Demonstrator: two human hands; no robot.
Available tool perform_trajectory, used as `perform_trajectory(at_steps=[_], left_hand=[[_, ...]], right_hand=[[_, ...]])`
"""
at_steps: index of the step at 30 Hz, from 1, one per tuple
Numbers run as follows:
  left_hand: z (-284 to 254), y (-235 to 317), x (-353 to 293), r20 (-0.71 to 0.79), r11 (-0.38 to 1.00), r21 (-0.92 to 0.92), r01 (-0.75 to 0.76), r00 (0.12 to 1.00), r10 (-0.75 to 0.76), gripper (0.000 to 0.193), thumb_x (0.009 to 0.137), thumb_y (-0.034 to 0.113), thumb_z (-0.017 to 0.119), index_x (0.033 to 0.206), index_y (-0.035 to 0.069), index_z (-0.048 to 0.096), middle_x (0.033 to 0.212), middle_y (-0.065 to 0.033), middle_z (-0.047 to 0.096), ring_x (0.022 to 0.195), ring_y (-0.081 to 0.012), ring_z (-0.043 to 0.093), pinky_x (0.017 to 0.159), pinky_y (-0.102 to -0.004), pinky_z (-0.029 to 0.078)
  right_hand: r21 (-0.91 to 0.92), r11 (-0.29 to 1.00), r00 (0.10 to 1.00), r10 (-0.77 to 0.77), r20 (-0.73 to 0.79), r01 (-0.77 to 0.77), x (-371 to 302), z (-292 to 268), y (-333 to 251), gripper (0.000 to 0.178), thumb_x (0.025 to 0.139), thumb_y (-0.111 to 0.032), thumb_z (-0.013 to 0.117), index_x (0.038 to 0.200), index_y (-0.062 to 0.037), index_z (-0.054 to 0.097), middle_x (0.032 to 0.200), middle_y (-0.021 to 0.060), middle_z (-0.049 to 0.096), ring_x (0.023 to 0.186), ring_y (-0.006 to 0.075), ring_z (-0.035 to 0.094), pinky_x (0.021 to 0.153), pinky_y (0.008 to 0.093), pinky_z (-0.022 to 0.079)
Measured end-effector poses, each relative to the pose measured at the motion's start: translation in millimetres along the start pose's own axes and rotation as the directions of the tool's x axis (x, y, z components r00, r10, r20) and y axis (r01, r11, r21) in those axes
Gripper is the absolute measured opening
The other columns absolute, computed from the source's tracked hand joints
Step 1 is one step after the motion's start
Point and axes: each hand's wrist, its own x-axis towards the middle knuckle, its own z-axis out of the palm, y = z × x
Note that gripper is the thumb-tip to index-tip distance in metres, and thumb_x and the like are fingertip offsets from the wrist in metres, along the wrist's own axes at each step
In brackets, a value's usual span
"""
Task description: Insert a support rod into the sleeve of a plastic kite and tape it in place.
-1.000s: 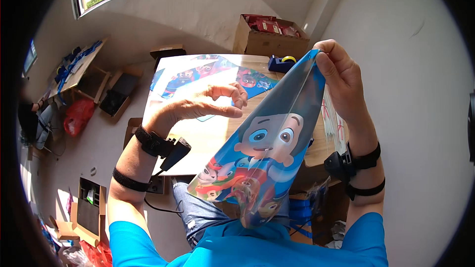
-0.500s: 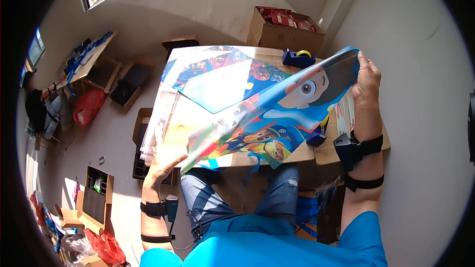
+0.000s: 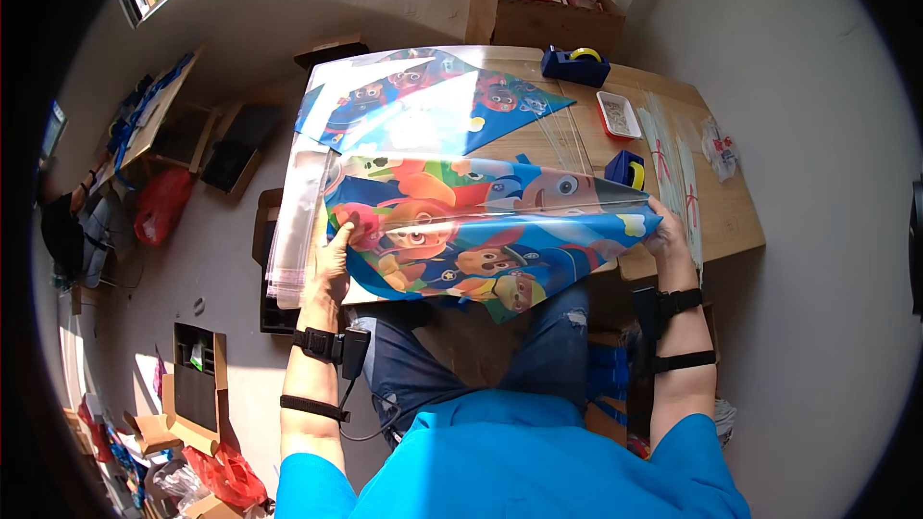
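Note:
A thin, glossy plastic sheet (image 3: 481, 240) printed with colourful cartoon dogs hangs over the near edge of the table, with a crease running across it. My left hand (image 3: 336, 255) pinches its left edge, thumb on top and fingers hidden beneath. At the right corner my right hand (image 3: 667, 233) is closed on the sheet, its fingers partly out of sight. Beyond lies a second printed sheet (image 3: 519, 115), spread flat and brightly sunlit. See-through plastic sheets (image 3: 293, 231) are stacked along the table's left side, beside my left hand.
Two blue tape dispensers (image 3: 575, 67) (image 3: 625, 170) stand on the wooden table (image 3: 721, 202). Near them are a red-and-white tray (image 3: 618, 115) and thin pale strips (image 3: 663, 154) tied in red. A cardboard box (image 3: 538, 14) stands behind. Another person (image 3: 65, 231) sits far left.
My right hand has come down and nearer, lowering the sheet's raised right corner. My left hand has moved up and right onto the sheet's edge. The sheet now lies lower and more level.

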Motion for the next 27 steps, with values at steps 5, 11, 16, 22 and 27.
perform_trajectory(at_steps=[5, 11, 16, 22, 27], left_hand=[[-17.0, 33.6, -19.5, 0.136, 0.944, -0.301, 0.136, 0.986, -0.098, 0.031, 0.091, 0.019, 0.066, 0.118, 0.004, 0.061, 0.111, -0.0050, 0.066, 0.101, -0.0136, 0.063, 0.090, -0.0297, 0.052], [-54.1, 40.1, 3.7, 0.050, 0.990, -0.019, 0.136, 0.990, -0.135, 0.031, 0.091, 0.021, 0.064, 0.115, 0.001, 0.059, 0.106, -0.0103, 0.066, 0.099, -0.0203, 0.065, 0.089, -0.0365, 0.054], [-98.9, -19.7, 38.6, 0.054, 0.952, 0.294, 0.079, 0.994, -0.099, 0.040, 0.088, 0.019, 0.070, 0.122, 0.002, 0.059, 0.110, -0.0037, 0.065, 0.100, -0.0114, 0.060, 0.089, -0.0245, 0.047], [-105.3, -51.5, 45.7, 0.064, 0.839, 0.543, 0.016, 0.996, -0.061, 0.047, 0.084, 0.016, 0.073, 0.125, 0.001, 0.056, 0.115, -0.0069, 0.065, 0.100, -0.0148, 0.061, 0.091, -0.0296, 0.048], [-63.5, -55.9, 16.3, 0.156, 0.039, 0.983, -0.182, 0.918, 0.365, 0.054, 0.086, 0.028, 0.065, 0.132, 0.003, 0.051, 0.140, -0.0113, 0.046, 0.130, -0.0303, 0.040, 0.109, -0.0436, 0.030]], right_hand=[[-0.007, 0.979, 0.963, -0.199, 0.180, 0.204, -40.8, 3.3, -13.8, 0.020, 0.095, -0.017, 0.059, 0.105, 0.0000, 0.061, 0.098, 0.0106, 0.068, 0.086, 0.0185, 0.066, 0.078, 0.0317, 0.055], [0.014, 0.977, 0.947, -0.208, 0.243, 0.212, -26.2, 32.2, 14.8, 0.018, 0.095, -0.020, 0.061, 0.102, -0.0044, 0.060, 0.093, 0.0054, 0.068, 0.080, 0.0142, 0.065, 0.072, 0.0272, 0.055], [0.030, 0.994, 0.972, -0.110, 0.205, 0.106, 16.9, 23.6, 97.2, 0.019, 0.095, -0.026, 0.061, 0.106, -0.0105, 0.059, 0.089, -0.0007, 0.065, 0.074, 0.0106, 0.063, 0.068, 0.0254, 0.053], [-0.151, 0.988, 0.995, 0.008, 0.096, 0.006, 34.5, -3.0, 134.0, 0.017, 0.095, -0.025, 0.061, 0.106, -0.0119, 0.062, 0.088, -0.0023, 0.064, 0.078, 0.0088, 0.061, 0.068, 0.0254, 0.051], [-0.991, 0.117, 0.828, -0.560, -0.013, 0.064, 12.1, 2.5, 126.4, 0.017, 0.092, -0.010, 0.057, 0.108, -0.0043, 0.063, 0.095, 0.0082, 0.065, 0.083, 0.0264, 0.063, 0.074, 0.0392, 0.051]])
